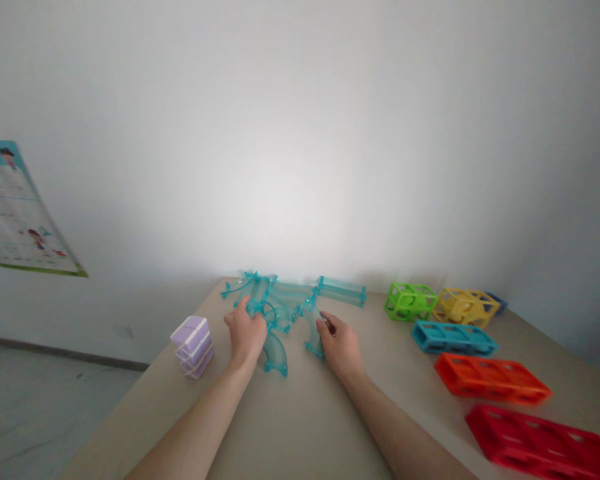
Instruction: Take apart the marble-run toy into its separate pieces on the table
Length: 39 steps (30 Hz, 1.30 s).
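Observation:
Several clear teal track pieces, some straight and some curved, lie in a cluster near the wall. My left hand (247, 328) is at the cluster's left side, its fingers bent over the pieces there; what they grip is partly hidden. A curved track piece (277, 353) lies just right of that hand. My right hand (339, 339) pinches the edge of another curved track piece (313, 330) at the cluster's right side. Behind it, a straight track piece (343, 291) lies along the wall.
A stack of lilac blocks (194, 347) stands at the table's left edge. To the right are open-frame blocks in green (410, 302), yellow (464, 305), blue (454, 338), orange (491, 378) and red (540, 440). A poster (25, 207) hangs on the left wall.

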### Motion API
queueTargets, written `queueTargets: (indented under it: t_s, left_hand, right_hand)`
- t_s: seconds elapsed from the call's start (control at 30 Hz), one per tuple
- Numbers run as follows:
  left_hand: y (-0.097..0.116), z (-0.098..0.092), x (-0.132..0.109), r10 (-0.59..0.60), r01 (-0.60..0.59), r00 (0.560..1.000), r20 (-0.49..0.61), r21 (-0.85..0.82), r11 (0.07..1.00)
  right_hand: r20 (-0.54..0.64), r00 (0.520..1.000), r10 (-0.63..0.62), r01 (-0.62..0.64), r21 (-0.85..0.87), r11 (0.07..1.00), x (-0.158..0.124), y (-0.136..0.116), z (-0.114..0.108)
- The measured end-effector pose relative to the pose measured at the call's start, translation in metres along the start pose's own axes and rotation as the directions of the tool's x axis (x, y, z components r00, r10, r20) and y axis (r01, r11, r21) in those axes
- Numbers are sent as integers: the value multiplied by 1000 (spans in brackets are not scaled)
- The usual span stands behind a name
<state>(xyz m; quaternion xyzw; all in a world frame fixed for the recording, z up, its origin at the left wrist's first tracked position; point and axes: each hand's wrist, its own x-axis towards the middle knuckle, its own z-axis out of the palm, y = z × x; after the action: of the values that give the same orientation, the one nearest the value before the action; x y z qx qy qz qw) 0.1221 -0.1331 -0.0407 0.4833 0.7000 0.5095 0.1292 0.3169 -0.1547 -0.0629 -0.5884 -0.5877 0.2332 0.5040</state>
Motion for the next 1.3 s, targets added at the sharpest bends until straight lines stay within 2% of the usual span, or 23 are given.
queueTargets:
  t_s: [0.1, 0.2, 0.27, 0.37, 0.5, 0.73, 0.9, 1.07, 1.3]
  left_hand:
    - [11, -5, -9, 52, -53, 999, 13, 168, 984]
    - [20, -9, -19, 141, -135, 990, 4, 306, 942]
    - [22, -9, -22, 160, -170, 986, 57, 336, 926]
    - [18, -7, -22, 185, -247, 961, 205, 335, 909]
    - [12, -5, -21, 286, -371, 917, 278, 334, 866]
    - [9, -4, -23, 381, -491, 852, 358, 299, 818]
    - [7, -2, -21, 390, -500, 844, 367, 280, 820]
    - [7, -2, -20, 393, -506, 839, 377, 274, 818]
    - [8, -2, -21, 410, -526, 824, 392, 257, 811]
  right_hand:
    - [-53, 994, -95, 81, -220, 972, 14, -1, 5]
    - [-124, 980, -155, 93, -401, 911, 35, 2, 2]
    - [-178, 969, -173, 62, -502, 863, 48, 7, -3]
    - [-224, 957, -183, 5, -618, 786, 61, 14, -11]
    - [-147, 964, -220, 48, -720, 692, 65, 14, -15]
    - [69, 953, -295, 236, -779, 580, 54, -7, -7]
    - [186, 946, -265, 306, -779, 547, 45, -20, 4]
    - [208, 957, -201, 286, -778, 559, 43, -26, 8]
    - [200, 964, -177, 267, -718, 643, 40, -38, 2]
